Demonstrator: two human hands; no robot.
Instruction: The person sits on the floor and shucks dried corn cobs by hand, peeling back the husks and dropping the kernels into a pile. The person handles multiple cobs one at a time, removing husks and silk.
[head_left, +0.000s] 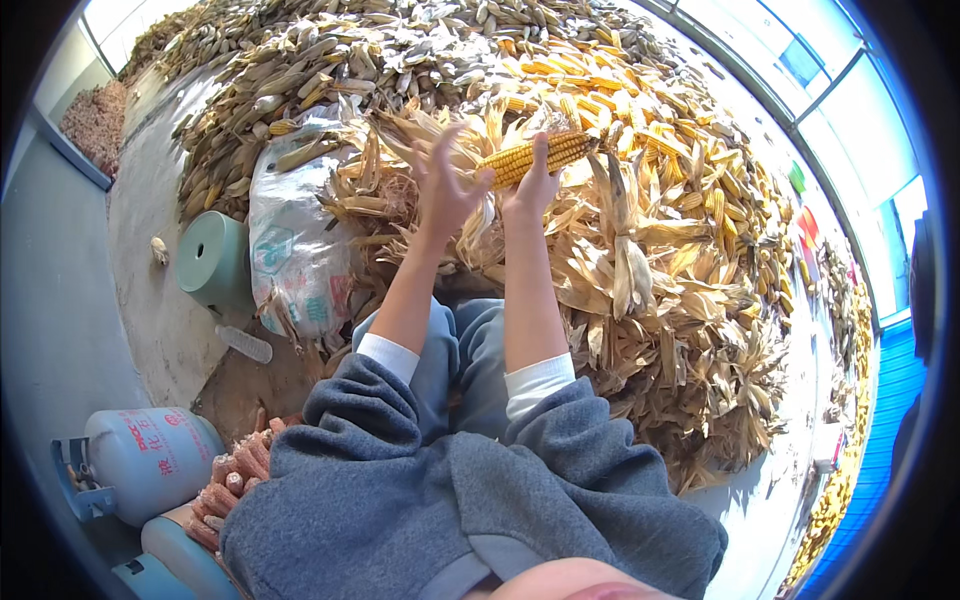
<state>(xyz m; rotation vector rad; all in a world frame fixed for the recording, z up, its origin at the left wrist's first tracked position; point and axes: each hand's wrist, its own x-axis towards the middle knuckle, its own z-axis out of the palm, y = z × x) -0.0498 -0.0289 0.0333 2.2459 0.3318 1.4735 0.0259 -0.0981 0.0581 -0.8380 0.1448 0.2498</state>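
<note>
A yellow ear of corn (574, 148), its kernels bare, is gripped by my right hand (532, 180) above a heap of loose dry husks (652, 277). Just left of the ear's near end, my left hand (442, 184) is raised with its fingers spread and blurred; nothing shows in it. Pale husk leaves (480, 225) lie below and behind both hands. Beyond them, husked yellow ears (607, 90) are piled at the upper right. Unhusked ears (300, 82) form a large mound at the upper left.
To my left are a printed white woven sack (300, 232), a green round stool (212, 251) and a clear plastic bottle (244, 343). A gas cylinder (154, 457) lies behind, beside stacked bare cobs (232, 480). A blue corrugated sheet (892, 382) runs along the right edge.
</note>
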